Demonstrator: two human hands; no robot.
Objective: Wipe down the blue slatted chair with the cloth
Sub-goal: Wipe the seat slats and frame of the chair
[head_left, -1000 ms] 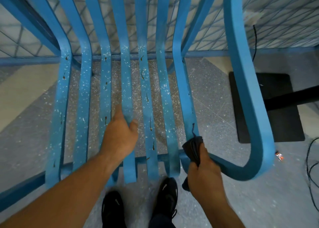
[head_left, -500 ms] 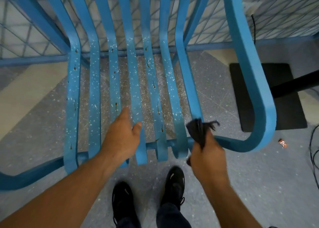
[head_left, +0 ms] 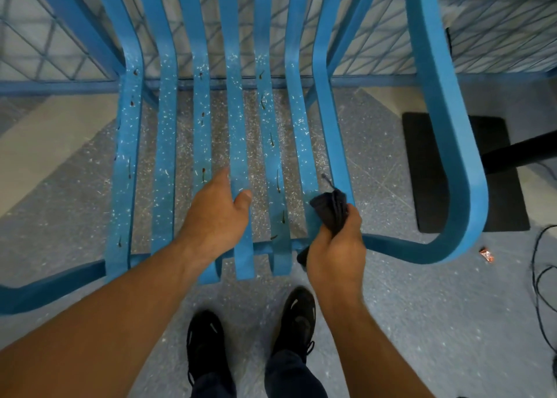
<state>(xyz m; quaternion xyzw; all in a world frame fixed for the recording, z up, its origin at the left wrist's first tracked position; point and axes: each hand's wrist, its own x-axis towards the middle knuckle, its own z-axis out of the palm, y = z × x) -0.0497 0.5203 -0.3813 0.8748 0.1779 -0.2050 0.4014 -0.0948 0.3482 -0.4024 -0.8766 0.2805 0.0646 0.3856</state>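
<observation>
Head view, the only view supplied.

Risks, as judged from this frame:
1. The cloth [head_left: 331, 212] is bunched into a small wad. A wad that narrow could ride along 1 edge of a slat and leave the white specks on the rest of its width.
2. Specks and dark smears cover most slats of the blue slatted chair [head_left: 235, 120]. Dry wiping may push debris through the gaps onto the floor [head_left: 422, 322] rather than lift it.
3. The left hand [head_left: 215, 213] bears on the seat near its front edge. Should the chair shift under a firm stroke, that brace could slip off.
4. Cables [head_left: 542, 265] lie on the floor to the right, near the feet; a sidestep could catch them.

Position of the task items:
- The right hand [head_left: 334, 256] has its fingers [head_left: 351, 216] curled tight around the cloth, which sticks out above them and touches the rightmost seat slat near the front rail. A tail of cloth shows below the hand.
- The left hand's fingers are loosely spread and flat on a middle slat, holding nothing, thumb over the neighbouring gap.
- The chair stands directly before the person, seat toward the shoes [head_left: 297, 316].
</observation>
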